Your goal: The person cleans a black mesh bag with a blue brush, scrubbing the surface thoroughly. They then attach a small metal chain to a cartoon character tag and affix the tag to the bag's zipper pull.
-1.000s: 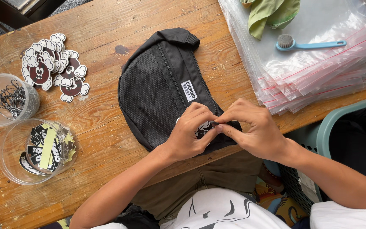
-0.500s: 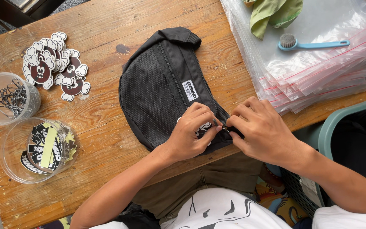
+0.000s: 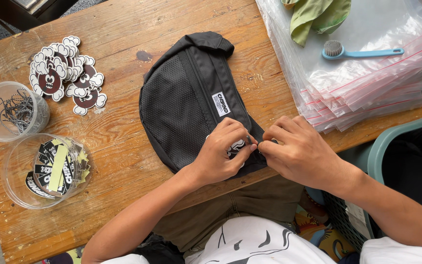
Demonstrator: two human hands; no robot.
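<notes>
While both hands are meeting at the near edge of the table [image 3: 123,29], the left hand [image 3: 223,154] is pinching a small metal piece, apparently the zipper pull, at the near end of a black waist bag [image 3: 186,98], with a small black-and-white tag showing just under its fingers. The right hand [image 3: 301,151] is curling its fingers and pressing its fingertips against the same spot, so the two hands are touching there at the bag's zipper line.

The bag is lying flat around the middle of the table, its mesh panel facing up and its near end hanging slightly over the near edge. A white label [image 3: 221,103] is sitting on its upper face.

Toward the left far part of the table, a heap of brown-and-white cartoon stickers [image 3: 67,76] is lying well apart from the bag. Near the left edge, a clear round tub of thin black cords [image 3: 10,111] is standing, and just beside it, closer to the near left corner, a second clear tub [image 3: 47,168] is holding black and pale yellow stickers.

Along the right edge, a stack of clear zip bags [image 3: 372,83] is spreading over the far right corner, with a blue brush [image 3: 360,51] and a green cloth [image 3: 316,17] resting on it. A teal basket [image 3: 391,142] is standing off the table's right near corner.
</notes>
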